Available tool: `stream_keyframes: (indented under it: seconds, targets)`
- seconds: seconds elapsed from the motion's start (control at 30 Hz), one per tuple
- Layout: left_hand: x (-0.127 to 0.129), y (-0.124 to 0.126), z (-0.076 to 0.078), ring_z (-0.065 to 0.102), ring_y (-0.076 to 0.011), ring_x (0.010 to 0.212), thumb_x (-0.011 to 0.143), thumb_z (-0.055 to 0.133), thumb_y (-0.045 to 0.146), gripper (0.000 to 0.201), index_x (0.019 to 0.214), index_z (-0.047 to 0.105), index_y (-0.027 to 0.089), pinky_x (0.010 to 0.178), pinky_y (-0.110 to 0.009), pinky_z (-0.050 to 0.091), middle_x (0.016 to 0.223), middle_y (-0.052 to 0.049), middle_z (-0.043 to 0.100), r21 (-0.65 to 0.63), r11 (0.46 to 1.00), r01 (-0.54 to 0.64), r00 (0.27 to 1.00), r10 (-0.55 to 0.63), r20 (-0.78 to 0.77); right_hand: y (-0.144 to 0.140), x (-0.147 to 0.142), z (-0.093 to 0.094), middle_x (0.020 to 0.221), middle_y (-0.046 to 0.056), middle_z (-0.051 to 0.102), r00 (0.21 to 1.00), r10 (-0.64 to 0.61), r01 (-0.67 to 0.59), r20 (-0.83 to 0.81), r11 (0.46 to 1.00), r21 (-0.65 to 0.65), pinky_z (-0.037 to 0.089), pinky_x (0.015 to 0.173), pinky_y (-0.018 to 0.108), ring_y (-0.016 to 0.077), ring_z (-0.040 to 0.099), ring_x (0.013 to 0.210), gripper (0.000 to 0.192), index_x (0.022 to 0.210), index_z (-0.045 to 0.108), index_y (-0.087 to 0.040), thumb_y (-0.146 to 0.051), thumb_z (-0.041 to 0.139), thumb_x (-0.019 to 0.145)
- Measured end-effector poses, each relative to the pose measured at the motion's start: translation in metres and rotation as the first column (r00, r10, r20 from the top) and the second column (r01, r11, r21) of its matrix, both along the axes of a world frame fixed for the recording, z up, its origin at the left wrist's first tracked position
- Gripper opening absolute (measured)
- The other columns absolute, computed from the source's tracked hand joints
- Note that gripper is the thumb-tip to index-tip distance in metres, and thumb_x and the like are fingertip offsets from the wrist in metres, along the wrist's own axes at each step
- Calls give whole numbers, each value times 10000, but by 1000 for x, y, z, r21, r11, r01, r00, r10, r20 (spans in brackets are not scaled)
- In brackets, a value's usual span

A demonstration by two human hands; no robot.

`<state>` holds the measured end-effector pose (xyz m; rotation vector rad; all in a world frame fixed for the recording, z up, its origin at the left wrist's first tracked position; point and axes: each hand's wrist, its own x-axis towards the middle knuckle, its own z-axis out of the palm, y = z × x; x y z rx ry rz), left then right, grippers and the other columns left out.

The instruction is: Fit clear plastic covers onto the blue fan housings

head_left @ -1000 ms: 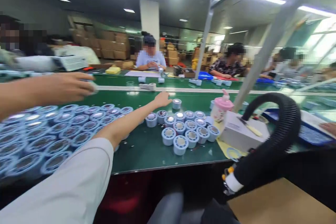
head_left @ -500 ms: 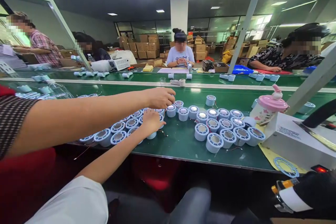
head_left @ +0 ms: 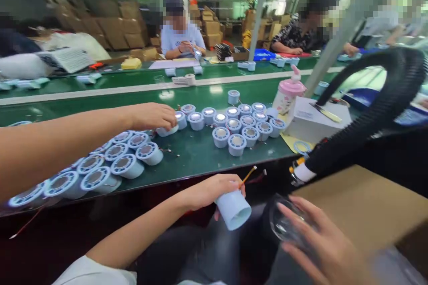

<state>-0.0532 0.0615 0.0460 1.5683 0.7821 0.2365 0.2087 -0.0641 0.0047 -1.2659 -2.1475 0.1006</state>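
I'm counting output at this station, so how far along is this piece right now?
One pale blue round housing is off the bench, held in the left hand, wires sticking out. The right hand holds a clear round part, not yet on it. Many housings wait on the green bench; a co-worker's hand touches others.

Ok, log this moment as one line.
left hand: holds pale blue housing with wires | right hand: holds clear lens | co-worker's hand: on housings on green bench
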Motion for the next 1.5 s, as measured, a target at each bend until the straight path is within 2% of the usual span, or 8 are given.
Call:
stream_keyframes:
  seconds: [0.13,0.23,0.5,0.73,0.87,1.0,1.23,1.5]
  targets:
    - [33,-10,-6,571,-140,752,901,515,407,284,928,665,168,721,-264,480,875,-26,597,166,950,266,964,-260,-56,14,-31,3,1349,170,468,963,-201,205,179,979,-5,533,813,549,372,542,1054,445,1277,581,-284,-141,591,856]
    - [42,-15,-9,575,-174,920,888,561,335,199,952,686,193,855,-295,444,988,-44,593,389,895,217,976,-185,-118,16,-30,-1,1320,160,482,971,-208,229,114,948,-220,536,834,527,357,537,1069,348,1093,652,-229,-76,655,780]
    - [45,-20,-34,576,-169,876,737,750,448,413,1060,650,211,762,-279,466,981,-39,570,367,929,-43,997,16,76,8,-18,1,1235,72,519,920,-225,20,-321,845,-534,490,918,409,275,544,1136,59,801,631,-230,-226,690,802]
    - [42,-21,-54,536,-248,1084,545,850,504,655,1131,684,265,987,-413,452,1165,-93,486,494,870,-7,991,-61,122,11,-22,2,1000,74,554,786,-393,20,-476,787,-617,501,644,261,220,598,964,347,628,585,-195,-364,519,924]
    - [39,-19,-55,546,-274,1158,579,859,427,718,1236,617,270,1021,-429,441,1239,-104,561,382,919,95,978,-158,138,14,-17,-3,982,77,551,601,-504,-94,-620,726,-681,542,645,252,235,611,979,399,557,601,-179,-444,637,854]
    - [40,-23,-48,600,-239,1109,661,828,314,719,1314,531,262,934,-362,510,1253,-90,598,78,990,118,974,-131,187,16,-11,-2,1052,95,621,445,-571,-205,-690,685,-699,589,671,289,267,653,994,388,619,689,-177,-514,685,810]
    - [39,-33,-42,648,-182,876,704,792,296,652,1277,486,231,722,-323,570,1173,-94,602,-333,943,-9,960,102,263,9,-8,3,1286,51,624,880,-140,-100,-455,880,-464,494,1011,449,291,566,1211,350,1128,686,-296,-302,748,784]
    - [46,-14,-49,628,-229,1076,622,843,193,836,1360,454,250,905,-357,521,1295,-112,576,-321,947,19,963,69,261,11,-4,-19,1338,84,561,778,-201,-176,-595,839,-514,542,967,387,241,554,1233,372,1149,522,-264,-211,684,818]
